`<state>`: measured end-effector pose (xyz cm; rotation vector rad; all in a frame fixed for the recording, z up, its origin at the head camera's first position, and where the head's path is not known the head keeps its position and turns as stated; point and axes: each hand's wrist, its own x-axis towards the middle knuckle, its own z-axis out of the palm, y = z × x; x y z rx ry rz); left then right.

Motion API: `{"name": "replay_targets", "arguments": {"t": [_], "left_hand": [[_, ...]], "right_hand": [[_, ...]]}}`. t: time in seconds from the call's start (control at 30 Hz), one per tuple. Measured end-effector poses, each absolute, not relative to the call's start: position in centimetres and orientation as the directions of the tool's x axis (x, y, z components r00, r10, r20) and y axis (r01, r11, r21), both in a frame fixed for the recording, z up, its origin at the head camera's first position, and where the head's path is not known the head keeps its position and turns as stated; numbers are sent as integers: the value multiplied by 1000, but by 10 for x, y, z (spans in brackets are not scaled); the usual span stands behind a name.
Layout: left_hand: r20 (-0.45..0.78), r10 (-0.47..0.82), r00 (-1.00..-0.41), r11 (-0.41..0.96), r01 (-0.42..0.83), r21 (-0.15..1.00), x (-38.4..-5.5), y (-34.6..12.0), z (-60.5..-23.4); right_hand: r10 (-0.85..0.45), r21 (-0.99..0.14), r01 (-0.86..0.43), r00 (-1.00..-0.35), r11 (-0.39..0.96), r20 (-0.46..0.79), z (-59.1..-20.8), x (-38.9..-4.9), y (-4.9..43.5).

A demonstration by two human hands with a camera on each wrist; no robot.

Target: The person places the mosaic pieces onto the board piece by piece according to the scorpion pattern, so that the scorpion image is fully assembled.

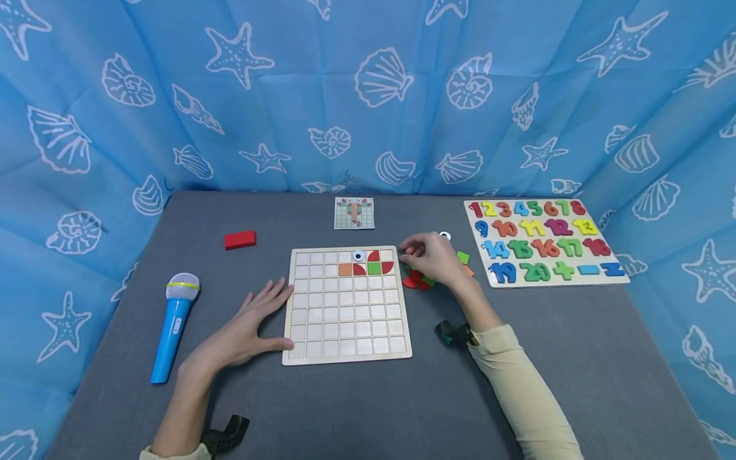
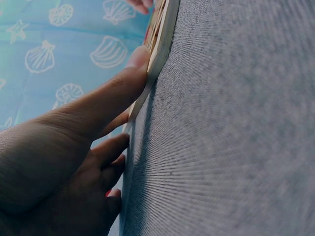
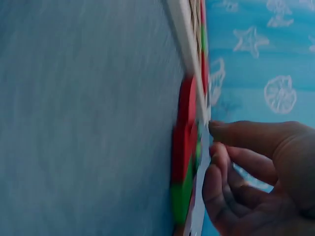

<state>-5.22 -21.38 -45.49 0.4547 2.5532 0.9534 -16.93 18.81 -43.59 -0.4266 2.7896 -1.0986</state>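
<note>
A wooden grid board (image 1: 347, 319) lies on the table. Near its top right sit an orange square (image 1: 345, 269), a green square (image 1: 374, 268), a round eye tile (image 1: 358, 256) and several red quarter-circle pieces. My left hand (image 1: 253, 329) rests along the board's left edge, fingers spread and thumb at the lower corner; in the left wrist view the thumb (image 2: 139, 58) touches the rim. Just past the upper right corner, my right hand (image 1: 432, 257) bends its fingers over a pile of red (image 3: 182, 142) and green pieces (image 3: 182, 196). I cannot tell whether its fingertips pinch a piece.
Behind the board lies a small pattern card (image 1: 353, 214). A red block (image 1: 239, 240) and a blue toy microphone (image 1: 174, 329) are on the left. To the right is a number puzzle board (image 1: 546, 246). A blue shell-print curtain (image 1: 322, 96) hangs behind the table.
</note>
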Motion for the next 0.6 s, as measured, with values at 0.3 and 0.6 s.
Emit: {"name": "replay_targets", "arguments": {"t": [0.3, 0.6], "left_hand": [[-236, 423, -875, 716, 163, 679, -53, -216, -455], [-229, 428, -875, 713, 171, 680, -53, -214, -456]], "right_hand": [[-246, -645, -132, -965, 753, -89, -439, -181, 206], [-277, -672, -159, -958, 724, -72, -433, -182, 199]]}}
